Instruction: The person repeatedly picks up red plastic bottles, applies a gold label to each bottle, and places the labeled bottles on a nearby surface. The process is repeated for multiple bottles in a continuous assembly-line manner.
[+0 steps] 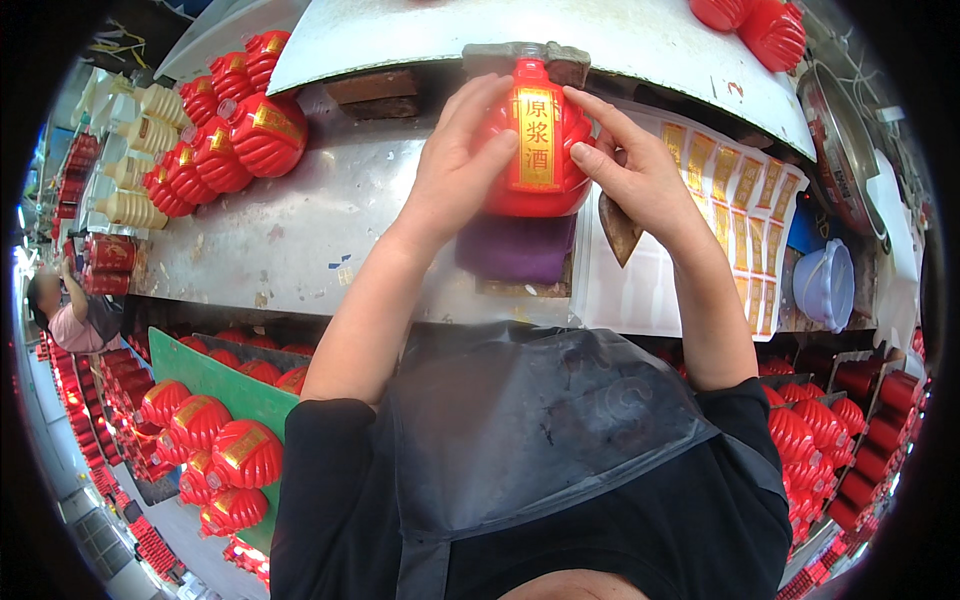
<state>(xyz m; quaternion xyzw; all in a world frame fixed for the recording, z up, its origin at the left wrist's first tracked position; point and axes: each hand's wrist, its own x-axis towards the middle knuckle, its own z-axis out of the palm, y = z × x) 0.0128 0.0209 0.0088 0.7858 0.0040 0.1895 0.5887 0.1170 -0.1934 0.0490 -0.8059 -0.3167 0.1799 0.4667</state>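
A bulbous red bottle (553,197) with ribbed sides lies on its base end toward me, its clear neck pointing away. Down its middle runs a gold-and-red label (537,140). My left hand (462,140) cups the bottle's left side, the thumb on the label's left edge. My right hand (640,170) presses thumb and index finger along the label's right edge. Tucked under that hand is a brown pointed blade (620,232); its handle is hidden in the palm. Purple cloth (515,250) lies below the bottle, and a grey block (570,66) supports its neck.
Sheets of gold labels (745,210) lie right of the bottle. Several red bottles (215,150) stand at the left, before cream ones (135,170). A pale blue bucket (825,285) is at the far right. A raised white board (400,30) crosses the back. Another person (75,315) works far left.
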